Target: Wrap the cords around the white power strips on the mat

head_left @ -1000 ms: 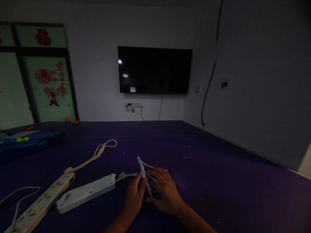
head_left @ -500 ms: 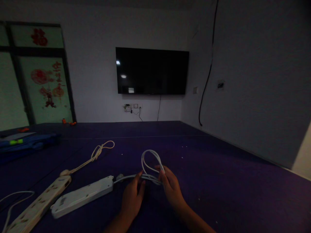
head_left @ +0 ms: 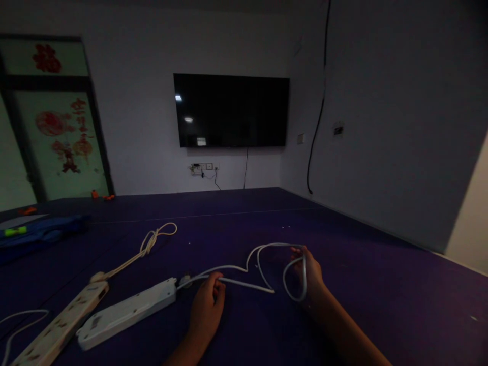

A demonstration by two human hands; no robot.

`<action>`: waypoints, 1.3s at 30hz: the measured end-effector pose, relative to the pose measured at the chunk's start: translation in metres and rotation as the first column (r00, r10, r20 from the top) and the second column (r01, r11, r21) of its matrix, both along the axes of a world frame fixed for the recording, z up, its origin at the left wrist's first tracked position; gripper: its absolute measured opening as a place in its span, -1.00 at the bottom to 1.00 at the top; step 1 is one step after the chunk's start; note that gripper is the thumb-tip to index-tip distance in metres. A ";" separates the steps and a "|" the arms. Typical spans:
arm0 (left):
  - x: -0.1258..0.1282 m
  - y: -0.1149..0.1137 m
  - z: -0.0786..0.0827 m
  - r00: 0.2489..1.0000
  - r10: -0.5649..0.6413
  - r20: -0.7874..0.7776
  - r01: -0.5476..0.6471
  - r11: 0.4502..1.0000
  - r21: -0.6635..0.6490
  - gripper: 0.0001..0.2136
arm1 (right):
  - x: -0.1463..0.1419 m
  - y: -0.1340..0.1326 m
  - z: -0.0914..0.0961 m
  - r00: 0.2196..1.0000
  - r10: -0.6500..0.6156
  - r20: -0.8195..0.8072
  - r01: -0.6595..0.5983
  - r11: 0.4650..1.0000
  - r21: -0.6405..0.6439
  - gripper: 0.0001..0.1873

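Right grip [head_left: 312,272] pinches the cord [head_left: 247,285], seemingly to hold strands apart; left grip [head_left: 208,302] curls at it near its strip [head_left: 127,312], closure unclear; cord crosses worktop [head_left: 236,330], short of far edge.

Cream power strip [head_left: 63,324] partly off-frame

The right hand [head_left: 313,272] grips a looped white power cord [head_left: 247,285]. The left hand [head_left: 208,305] touches it near a face-down power strip [head_left: 127,313].
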State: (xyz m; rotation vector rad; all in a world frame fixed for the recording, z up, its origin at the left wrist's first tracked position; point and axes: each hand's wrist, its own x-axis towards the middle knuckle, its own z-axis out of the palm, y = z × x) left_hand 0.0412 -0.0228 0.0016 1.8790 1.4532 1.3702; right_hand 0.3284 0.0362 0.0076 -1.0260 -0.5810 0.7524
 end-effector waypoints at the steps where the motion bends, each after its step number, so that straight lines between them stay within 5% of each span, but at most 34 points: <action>1: 0.000 0.001 0.000 1.000 -0.001 -0.004 0.001 1.000 0.000 -0.75 | 0.005 0.000 -0.002 0.999 -0.033 -0.012 0.033 0.999 -0.023 -0.74; 5: 0.000 0.002 -0.002 1.000 -0.012 -0.027 0.012 1.000 0.004 -0.74 | 0.018 -0.003 -0.008 0.982 -0.189 0.012 0.189 0.971 -0.147 -0.76; 9: 0.000 0.002 -0.002 0.998 -0.026 -0.058 0.026 1.000 0.005 -0.73 | 0.035 -0.012 -0.004 0.913 -0.363 0.187 0.400 0.886 -0.233 -0.73; 12: -0.001 0.002 -0.003 0.996 -0.029 -0.084 0.030 0.999 0.012 -0.72 | 0.039 -0.019 0.013 0.824 -0.448 0.347 0.516 0.846 -0.135 -0.73; 15: -0.001 0.002 -0.004 0.993 -0.024 -0.112 0.028 0.999 0.029 -0.73 | 0.018 -0.026 0.034 0.719 -0.384 0.580 0.428 0.901 0.066 -0.76; 17: -0.001 0.002 -0.005 0.991 -0.021 -0.130 0.027 0.999 0.043 -0.73 | -0.011 -0.031 0.040 0.386 -0.207 0.899 0.104 0.978 0.181 -0.71; 19: 0.000 0.001 -0.006 0.988 -0.024 -0.151 0.034 0.998 0.059 -0.72 | -0.043 -0.037 0.039 0.094 -0.080 0.992 -0.135 0.987 0.093 -0.68; 22: 0.000 -0.002 -0.006 0.981 -0.043 -0.188 0.060 0.994 0.086 -0.74 | -0.082 -0.042 0.028 -0.086 0.012 0.996 -0.314 0.949 -0.038 -0.68; 26: 0.001 -0.006 -0.006 0.967 -0.044 -0.250 0.077 0.989 0.126 -0.79 | -0.097 -0.042 0.016 -0.140 0.140 0.980 -0.395 0.900 -0.185 -0.65; 31: 0.002 -0.008 -0.002 0.936 0.013 -0.351 0.062 0.977 0.203 -0.82 | -0.096 -0.037 0.011 -0.251 0.215 0.944 -0.389 0.870 -0.302 -0.85; 34: 0.003 -0.008 0.000 0.931 0.021 -0.364 0.059 0.976 0.208 -0.82 | -0.101 -0.035 0.006 -0.154 0.217 0.964 -0.382 0.887 -0.261 -0.86; 39: 0.002 -0.007 -0.003 0.927 0.026 -0.375 0.062 0.973 0.222 -0.81 | -0.101 -0.028 0.004 0.126 0.141 0.982 -0.253 0.962 -0.106 -0.65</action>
